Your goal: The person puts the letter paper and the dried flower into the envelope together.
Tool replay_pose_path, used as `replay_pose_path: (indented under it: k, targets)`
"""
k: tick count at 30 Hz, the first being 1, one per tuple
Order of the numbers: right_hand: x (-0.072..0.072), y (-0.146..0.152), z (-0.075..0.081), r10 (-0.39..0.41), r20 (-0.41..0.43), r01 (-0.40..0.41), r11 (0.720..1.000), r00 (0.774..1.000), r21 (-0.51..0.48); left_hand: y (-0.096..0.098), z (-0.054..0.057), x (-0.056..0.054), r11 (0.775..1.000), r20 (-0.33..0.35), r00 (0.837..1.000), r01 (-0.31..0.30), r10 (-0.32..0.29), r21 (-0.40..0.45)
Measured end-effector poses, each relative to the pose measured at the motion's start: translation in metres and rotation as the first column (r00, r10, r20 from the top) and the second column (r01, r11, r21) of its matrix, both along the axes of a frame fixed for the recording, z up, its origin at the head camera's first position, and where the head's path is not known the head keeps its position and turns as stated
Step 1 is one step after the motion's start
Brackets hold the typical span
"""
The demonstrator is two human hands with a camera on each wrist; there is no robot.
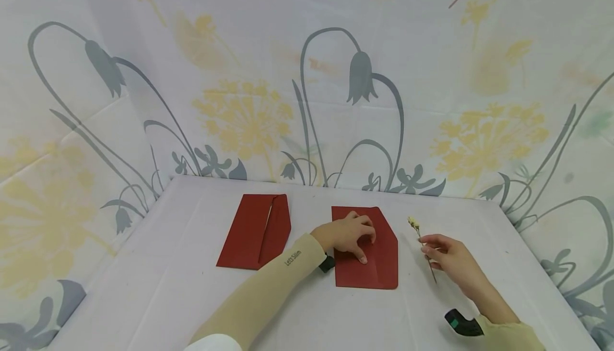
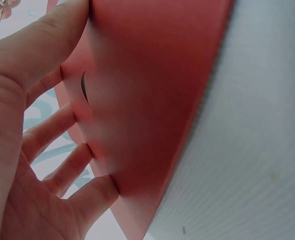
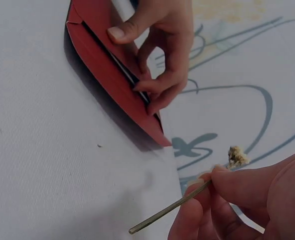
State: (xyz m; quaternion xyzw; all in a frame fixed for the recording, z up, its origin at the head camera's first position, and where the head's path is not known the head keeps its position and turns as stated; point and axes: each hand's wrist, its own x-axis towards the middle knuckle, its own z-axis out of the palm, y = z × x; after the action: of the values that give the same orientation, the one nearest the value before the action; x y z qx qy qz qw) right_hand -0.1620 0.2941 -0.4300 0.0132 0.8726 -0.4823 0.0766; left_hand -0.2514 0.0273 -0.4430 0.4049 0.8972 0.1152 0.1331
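Note:
Fingers spread, my left hand [image 1: 349,235] rests its fingertips and thumb on the red envelope [image 1: 388,263] at centre right. In the left wrist view the fingertips press into the face of the envelope [image 2: 152,90], near a small dark slit. The right wrist view shows the envelope [image 3: 100,60] with its flap side up and a narrow gap along the pocket's edge, left fingertips right at it. To the right, my right hand [image 1: 453,260] pinches a small dried flower [image 1: 413,223] by its thin stem, between thumb and fingers. Its pale yellow head [image 3: 237,157] points away from me.
A second red envelope [image 1: 242,236] lies to the left, its flap side up, beyond my left forearm. Both lie on a white tabletop [image 1: 144,287]. A floral-print cloth [image 1: 268,47] hangs behind and at the sides of the table.

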Motion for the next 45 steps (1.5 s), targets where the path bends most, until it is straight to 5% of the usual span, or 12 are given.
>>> replay_pose_path:
  k: [45]
  targets:
    - [-0.028,-0.072,-0.003,-0.041,-0.111,0.032,0.996,0.993,-0.083,0.000,-0.003,-0.003,1.000,-0.029,0.999,0.014,-0.014,-0.003]
